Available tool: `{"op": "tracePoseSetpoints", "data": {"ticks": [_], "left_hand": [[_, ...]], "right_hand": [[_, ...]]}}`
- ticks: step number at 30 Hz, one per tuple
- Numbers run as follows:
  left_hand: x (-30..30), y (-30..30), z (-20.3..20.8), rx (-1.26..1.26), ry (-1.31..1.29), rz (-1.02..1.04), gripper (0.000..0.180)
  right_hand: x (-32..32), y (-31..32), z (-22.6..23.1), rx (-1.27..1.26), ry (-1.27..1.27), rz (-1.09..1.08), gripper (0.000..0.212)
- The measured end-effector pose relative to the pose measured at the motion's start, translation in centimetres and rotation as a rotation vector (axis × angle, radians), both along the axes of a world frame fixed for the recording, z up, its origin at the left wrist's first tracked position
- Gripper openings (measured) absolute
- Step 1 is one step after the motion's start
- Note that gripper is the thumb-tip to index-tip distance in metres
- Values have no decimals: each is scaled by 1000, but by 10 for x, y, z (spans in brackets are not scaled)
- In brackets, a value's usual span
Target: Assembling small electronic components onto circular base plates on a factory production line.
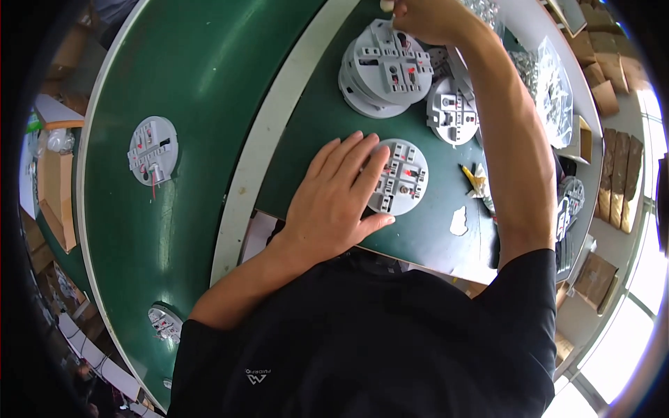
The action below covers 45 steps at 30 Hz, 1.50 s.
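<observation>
A round grey plastic base (411,167) with raised terminal blocks and small red parts lies on the green worktop in front of me. My left hand (334,191) rests flat over its left side, fingers stretched out and thumb along the near edge. My right arm reaches far forward past the base. At the top edge my right hand (428,19) has its fingers curled together, partly cut off by the picture's rim; what they hold, if anything, is hidden. Just below it stands a stack of similar round bases (390,66), with another base (453,115) to the right.
On the green belt at left lie a round base (153,150) and another base (166,324) nearer me. A pale rail (268,132) divides belt and worktop. Right of my base are a yellow-handled tool (475,180) and a white scrap (458,221). Clear bags of metal parts (550,94) lie beyond my right arm.
</observation>
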<state>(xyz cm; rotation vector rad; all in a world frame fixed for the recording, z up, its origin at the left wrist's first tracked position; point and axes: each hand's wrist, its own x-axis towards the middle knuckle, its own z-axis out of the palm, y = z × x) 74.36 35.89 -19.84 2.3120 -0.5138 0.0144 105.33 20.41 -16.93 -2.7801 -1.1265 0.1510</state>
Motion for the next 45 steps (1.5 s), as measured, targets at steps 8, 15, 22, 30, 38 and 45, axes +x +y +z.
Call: {"op": "tracePoseSetpoints", "data": {"ticks": [8, 15, 22, 30, 38, 45], "left_hand": [[3, 8, -8, 4, 20, 50, 109], [9, 8, 1, -13, 32, 44, 116], [18, 10, 2, -106, 77, 100, 119], [25, 10, 2, -116, 50, 51, 119], [36, 10, -2, -115, 48, 51, 120], [39, 11, -8, -144, -6, 85, 120]], "right_hand": [[-177, -48, 89, 323, 97, -345, 29], [-271, -93, 47, 223, 246, -431, 46], [-279, -116, 35, 251, 248, -539, 42], [-263, -112, 43, 216, 256, -473, 38], [-245, -47, 69, 354, 297, -345, 25], [-225, -12, 54, 232, 322, -85, 29]]}}
